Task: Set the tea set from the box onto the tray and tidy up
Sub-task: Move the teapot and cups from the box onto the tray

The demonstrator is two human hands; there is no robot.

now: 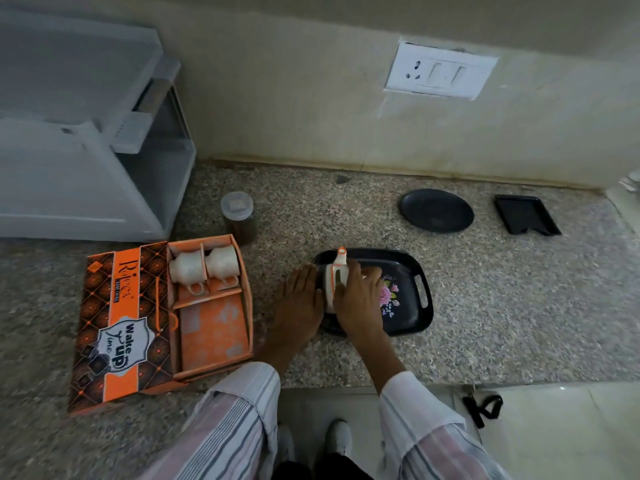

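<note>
An open orange tea-set box [211, 327] lies on the granite counter, its lid [117, 323] folded out to the left. Two white cups [204, 266] lie in its far compartment; the near compartment is empty. A black flowered tray [412, 296] sits to the right. On the tray stands a white teapot with orange trim [337, 268], spout pointing away. My right hand [356, 296] covers its top and grips it. My left hand [301, 296] lies flat against its left side.
A lidded jar [239, 216] stands behind the box. A black round plate [436, 210] and a small black tray [526, 214] lie at the back right. A white appliance [86, 140] fills the left. A wall socket [440, 71] is above.
</note>
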